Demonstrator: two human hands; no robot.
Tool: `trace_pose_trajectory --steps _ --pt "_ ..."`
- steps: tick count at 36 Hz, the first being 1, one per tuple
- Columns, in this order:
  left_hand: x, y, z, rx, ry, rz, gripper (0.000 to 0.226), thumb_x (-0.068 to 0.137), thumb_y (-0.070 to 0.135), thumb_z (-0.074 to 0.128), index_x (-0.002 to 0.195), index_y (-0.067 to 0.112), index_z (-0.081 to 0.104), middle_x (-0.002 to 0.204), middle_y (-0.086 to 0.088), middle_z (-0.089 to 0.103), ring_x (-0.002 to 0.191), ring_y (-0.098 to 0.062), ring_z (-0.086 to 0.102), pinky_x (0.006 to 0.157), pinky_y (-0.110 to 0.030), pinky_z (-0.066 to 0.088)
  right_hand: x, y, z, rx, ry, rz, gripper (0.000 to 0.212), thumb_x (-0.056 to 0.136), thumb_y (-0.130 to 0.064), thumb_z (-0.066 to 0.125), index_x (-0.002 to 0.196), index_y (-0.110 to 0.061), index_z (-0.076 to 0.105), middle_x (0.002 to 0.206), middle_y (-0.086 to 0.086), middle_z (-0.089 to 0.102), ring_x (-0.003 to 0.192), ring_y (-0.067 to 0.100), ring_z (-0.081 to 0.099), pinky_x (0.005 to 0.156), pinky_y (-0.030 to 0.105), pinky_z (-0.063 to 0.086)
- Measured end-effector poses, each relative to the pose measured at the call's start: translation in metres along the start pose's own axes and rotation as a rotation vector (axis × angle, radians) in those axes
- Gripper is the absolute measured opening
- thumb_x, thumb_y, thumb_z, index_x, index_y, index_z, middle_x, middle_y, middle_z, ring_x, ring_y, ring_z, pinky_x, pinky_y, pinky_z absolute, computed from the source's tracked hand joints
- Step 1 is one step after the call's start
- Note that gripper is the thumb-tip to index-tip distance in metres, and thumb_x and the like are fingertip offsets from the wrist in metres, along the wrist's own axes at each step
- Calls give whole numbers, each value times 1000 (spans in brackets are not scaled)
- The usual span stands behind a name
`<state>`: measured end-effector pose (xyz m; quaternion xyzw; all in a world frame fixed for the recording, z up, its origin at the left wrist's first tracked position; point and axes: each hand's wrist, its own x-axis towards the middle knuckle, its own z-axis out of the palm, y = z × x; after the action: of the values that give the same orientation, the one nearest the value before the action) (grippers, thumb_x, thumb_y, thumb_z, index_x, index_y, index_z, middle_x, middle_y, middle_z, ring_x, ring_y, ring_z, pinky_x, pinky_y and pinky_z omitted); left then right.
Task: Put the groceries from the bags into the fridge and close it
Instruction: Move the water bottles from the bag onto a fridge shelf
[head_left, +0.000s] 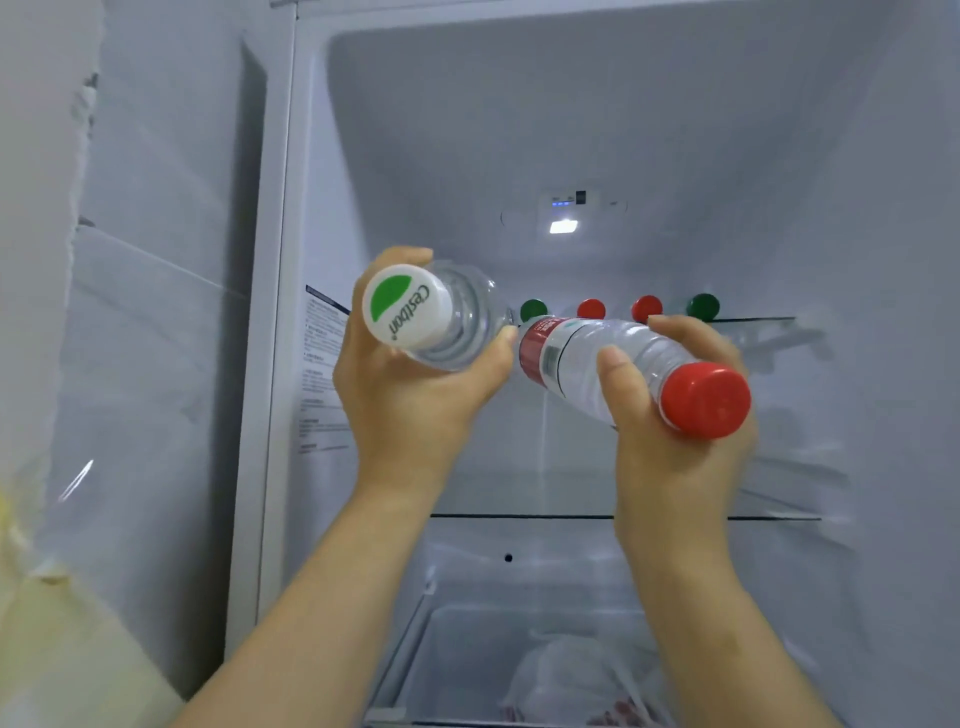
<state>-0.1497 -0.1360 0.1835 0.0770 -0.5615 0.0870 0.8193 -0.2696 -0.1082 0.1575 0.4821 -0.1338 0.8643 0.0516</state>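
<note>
Fridge (571, 104): stands open, with smooth white plastic walls; a printed sticker (319, 364) is on the left inner wall.
Fridge door (156, 260): swung out on the left, well apart from both hands.
Crisper drawer (467, 649): clear plastic, low and near; a thin crumpled plastic bag (566, 670) lies in it.
Lower glass shelf (519, 516): its dark front edge runs behind both wrists.
Upper glass shelf (753, 319): its edge shows at the right. The room between the two shelves lies behind the hands.
Left hand (410, 395): raised, its fingers and thumb curled round the shoulder of the Cestbon bottle.
Right hand (675, 441): raised, its thumb across the red-capped bottle and its fingers over the top, gripping it.
Red-capped bottle (613, 358): clear ribbed plastic with a red label, tilted, cap near and right. Its far end is just beside the left thumb.
Cestbon bottle (457, 317): clear plastic, with its white and green cap facing the camera.
Caps on the upper shelf: green (533, 309), red (591, 308), red (647, 307) and green (702, 305), in a far row.
Lamp (563, 226): lit, on the back wall.
</note>
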Motion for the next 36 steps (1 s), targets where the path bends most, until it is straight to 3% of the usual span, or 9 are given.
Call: trace_pose_trajectory --steps 7,11,15,21,24,27,29,33,36 --pt "33 -18 19 -19 58 66 58 58 23 82 107 14 53 95 30 50 87 13 52 80 -6 41 26 1 18 -35 -78 -134 29 66 -23 70 84 -40 54 83 -36 58 77 -10 55 73 11 44" --pt "54 -25 29 -15 106 -31 54 59 29 80 96 44 43 92 41 50 87 -8 62 73 -41 56 40 2 34 -88 -148 -194 33 69 -21 72 91 -38 55 99 -20 60 101 6 58 92 37 48" --pt "67 -38 39 5 117 -63 53 61 27 81 99 36 46 82 30 51 79 13 54 76 -17 50 60 11 52 -83 -157 -166 32 67 -24 71 88 -42 54 105 -9 61 106 15 58 94 41 47" --pt "84 -58 57 19 54 -221 52 60 24 82 97 34 47 78 17 54 78 -22 62 66 -50 56 81 38 67 -120 -284 -181 39 73 -16 76 87 -42 50 98 -26 54 96 -4 53 87 5 37" --pt "87 -68 64 40 2 -205 51 62 22 82 103 28 52 86 12 57 81 -20 59 72 -39 56 90 49 72 -137 -296 -133 33 74 -15 75 93 -34 55 99 -19 57 93 -6 53 83 3 38" --pt "88 -81 66 34 -41 -218 49 64 17 80 101 28 50 87 11 58 75 -8 56 61 -2 41 97 58 75 -151 -313 -89 31 75 -17 74 97 -28 56 102 -10 59 89 2 55 78 4 41" --pt "88 -90 67 15 -55 -227 48 65 12 79 96 30 47 83 13 56 70 -6 54 57 -4 40 101 66 77 -166 -323 -66 29 74 -18 74 95 -29 56 103 -6 60 84 -1 54 73 4 41" --pt "94 -103 74 84 -100 -177 54 66 11 79 112 15 52 111 2 42 86 -3 40 68 8 29 109 81 80 -208 -372 -44 29 74 -19 74 94 -30 56 100 -3 59 74 -2 52 69 8 41" --pt "104 -113 79 120 -162 -178 59 66 12 79 118 11 52 113 0 38 88 -3 37 73 0 30 117 90 83 -213 -406 -17 28 75 -18 73 91 -32 55 96 -5 57 66 -6 51 65 6 39"
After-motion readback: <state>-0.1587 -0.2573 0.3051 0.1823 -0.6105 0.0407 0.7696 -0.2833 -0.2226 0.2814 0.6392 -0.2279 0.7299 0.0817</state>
